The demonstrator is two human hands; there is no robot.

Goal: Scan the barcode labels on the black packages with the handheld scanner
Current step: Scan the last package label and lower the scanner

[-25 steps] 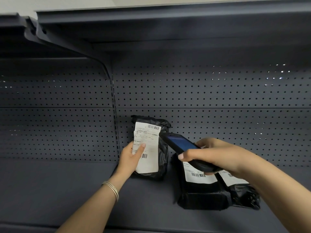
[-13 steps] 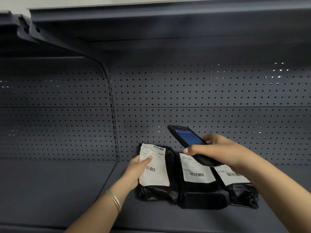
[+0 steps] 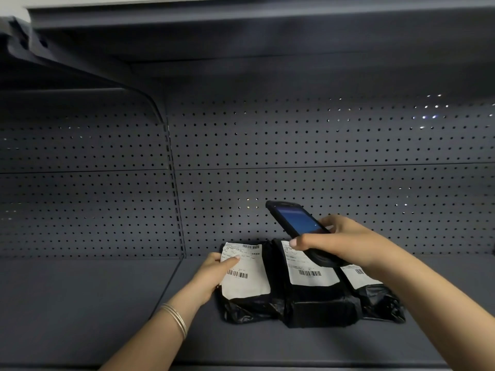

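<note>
Three black packages with white barcode labels lie side by side on the shelf: the left package [image 3: 246,306], the middle package [image 3: 318,309] and the right package [image 3: 380,303]. My left hand [image 3: 211,277] rests on the left package's left edge, thumb pressed on its label [image 3: 245,274]. My right hand [image 3: 345,243] grips the black handheld scanner [image 3: 294,222], its blue screen facing up, held above the middle package's label [image 3: 308,269]. The right package's label is partly hidden by my right wrist.
The dark grey shelf board [image 3: 107,303] runs left and right of the packages. A perforated back panel [image 3: 321,145] stands behind them, and an upper shelf [image 3: 241,36] overhangs. A vertical upright [image 3: 174,196] divides the two bays.
My left hand has laid the left package down flat beside the other two; one second ago it held it upright. The scanner has risen slightly and moved right, over the middle package.
</note>
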